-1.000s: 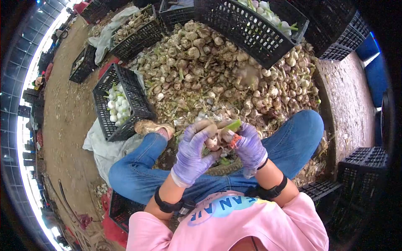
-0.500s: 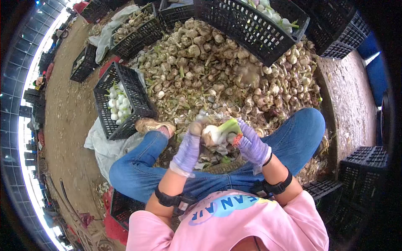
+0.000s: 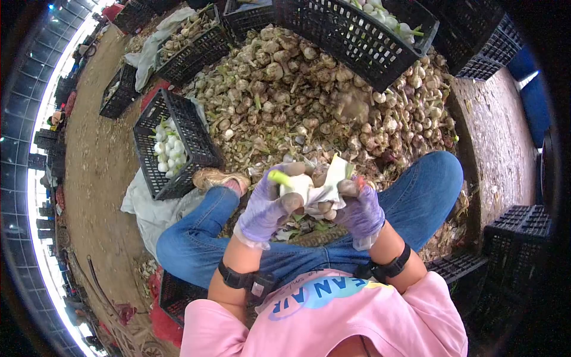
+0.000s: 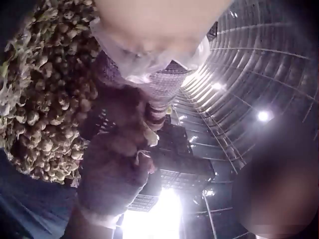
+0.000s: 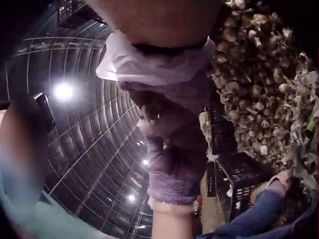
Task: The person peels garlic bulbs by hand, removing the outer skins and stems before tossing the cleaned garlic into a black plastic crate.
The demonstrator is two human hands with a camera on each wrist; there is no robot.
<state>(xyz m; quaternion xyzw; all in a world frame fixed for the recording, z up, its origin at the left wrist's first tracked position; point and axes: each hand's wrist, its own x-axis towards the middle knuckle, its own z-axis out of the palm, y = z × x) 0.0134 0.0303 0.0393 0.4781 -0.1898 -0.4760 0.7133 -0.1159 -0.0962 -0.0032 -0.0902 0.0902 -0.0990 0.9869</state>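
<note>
A fresh garlic bulb (image 3: pixel 295 188), white with a short green stem (image 3: pixel 278 177), is gripped in my gloved left hand (image 3: pixel 260 208). The stem pokes out between the fingers at upper left. My gloved right hand (image 3: pixel 364 209) pinches a pale flap of garlic skin (image 3: pixel 337 177) at the bulb's right side. A small orange-red patch shows at the right hand's fingers. Both hands are close together over my lap, in purple gloves with soiled fingertips. In the dim wrist views the hands mostly hide the bulb.
A large heap of unpeeled garlic (image 3: pixel 273 71) spreads ahead, with loose skins nearer my legs. A black crate (image 3: pixel 202 140) with white bulbs stands at left; another crate (image 3: pixel 363 50) of bulbs overhangs the heap. Stacked black crates (image 3: pixel 516 250) are at right.
The brownish bulb now shows white. Its stem, which pointed right half a second ago, now points to the upper left, and a pale skin flap stands out by the right hand.
</note>
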